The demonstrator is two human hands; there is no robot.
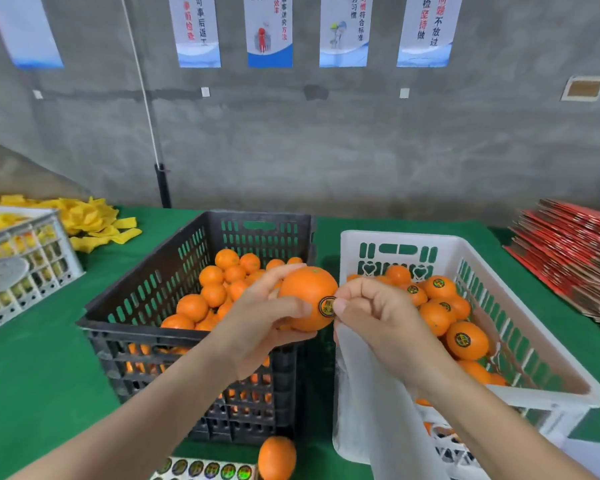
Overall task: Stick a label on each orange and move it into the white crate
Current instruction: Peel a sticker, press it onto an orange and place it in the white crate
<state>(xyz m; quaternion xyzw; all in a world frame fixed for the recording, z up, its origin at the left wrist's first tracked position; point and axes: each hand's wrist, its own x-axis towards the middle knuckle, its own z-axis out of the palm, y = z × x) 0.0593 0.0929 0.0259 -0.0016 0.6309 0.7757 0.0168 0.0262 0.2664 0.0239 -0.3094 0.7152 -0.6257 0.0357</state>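
- Two crates stood side by side on the green-covered bench (32, 375): a black crate (257, 216) on the left and the white crate (395, 237) on the right, apart by a narrow gap.
- Black crate held a pile of plain oranges (212, 275); no stickers seen on those in view.
- White crate held stickered oranges (466, 341), several with a round dark sticker facing up.
- Left hand (257, 317) gripped one orange (305, 296), thumb across its front and fingers curled behind it. The fruit was held in the air above the near right corner of the black crate, just left of the white crate, not inside either.
- Right hand (371, 317) was curled, with thumb and forefinger pinched at a round dark label (327, 306) on the orange's lower right side. Label lay against the peel; how firmly it was stuck could not be told.
- A white translucent sheet (368, 410) hung down from under the right hand, in front of the white crate's near left corner. Grip on it could not be seen.
- One loose orange (276, 457) lay on the bench just in front of the black crate.
- A sticker sheet (205, 469) with a row of round stickers lay at the bottom edge of view, just left of the loose orange.
- Far left: a grey crate (25, 265) and a heap of yellow foam sleeves (94, 220).
- Far right: a stack of flat red cartons (568, 254).
- Printed posters (269, 29) hung on the grey wall behind.
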